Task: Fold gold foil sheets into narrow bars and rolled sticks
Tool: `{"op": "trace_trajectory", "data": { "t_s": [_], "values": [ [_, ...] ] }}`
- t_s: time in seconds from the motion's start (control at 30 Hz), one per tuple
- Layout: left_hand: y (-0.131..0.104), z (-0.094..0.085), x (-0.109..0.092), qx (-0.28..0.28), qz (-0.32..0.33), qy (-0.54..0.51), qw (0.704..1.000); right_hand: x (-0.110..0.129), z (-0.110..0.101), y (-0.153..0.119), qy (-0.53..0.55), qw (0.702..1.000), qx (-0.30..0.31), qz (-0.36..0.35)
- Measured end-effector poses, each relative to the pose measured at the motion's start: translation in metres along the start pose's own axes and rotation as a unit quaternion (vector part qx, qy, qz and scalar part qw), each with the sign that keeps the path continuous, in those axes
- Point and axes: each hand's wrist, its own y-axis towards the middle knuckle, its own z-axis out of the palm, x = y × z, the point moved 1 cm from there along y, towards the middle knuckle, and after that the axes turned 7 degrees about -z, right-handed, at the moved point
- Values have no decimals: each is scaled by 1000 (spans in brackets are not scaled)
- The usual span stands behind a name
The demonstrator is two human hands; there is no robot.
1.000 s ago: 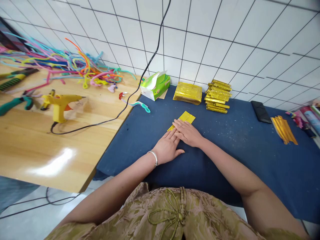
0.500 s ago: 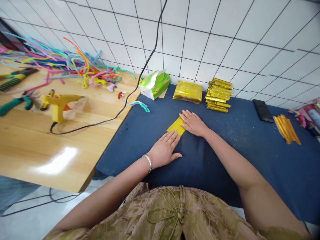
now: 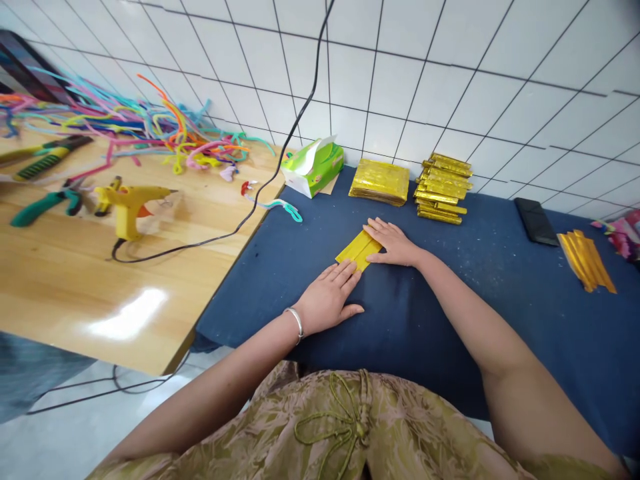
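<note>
A folded piece of gold paper [image 3: 358,249] lies flat on the dark blue cloth [image 3: 280,287], slanting up to the right. My left hand [image 3: 327,297] rests palm down with its fingertips on the paper's lower end; the fingers are straight and the thumb points out to the side. My right hand [image 3: 393,243] touches the upper right end with outstretched fingers, its thumb on the paper's edge. Behind them sit a flat stack of gold paper [image 3: 379,181] and a pile of narrow folded gold strips [image 3: 443,188].
Left, a wooden table [image 3: 200,280] bears a yellow glue gun [image 3: 130,207], green-handled pliers [image 3: 43,207] and tangled pipe cleaners [image 3: 165,133]. A green tissue box [image 3: 315,167] stands near the tiled wall. A black phone [image 3: 536,221] and orange-gold strips [image 3: 587,261] lie right. A black cord [image 3: 300,113] hangs across.
My right hand has shifted slightly along the paper, its thumb now spread lower, baring more of the paper. The left hand stays in place. The view has turned a little.
</note>
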Motion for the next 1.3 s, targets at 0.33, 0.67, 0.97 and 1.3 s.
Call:
{"op": "trace_trajectory", "data": {
  "t_s": [0.33, 0.67, 0.97, 1.3],
  "values": [
    [1, -1, 0, -16, -4, -8, 1000, -44, -14, -2, 35, 999, 4, 23],
    [2, -2, -3, -20, -13, -10, 1000, -50, -23, -21, 108, 978, -145, 106],
    [2, 0, -3, -11, -17, 0, 1000, 38, 1, -4, -36, 992, -119, 13],
    [-11, -1, -6, 2, -12, 10, 1000, 45, 9, -5, -88, 994, -61, 6]
  ]
}}
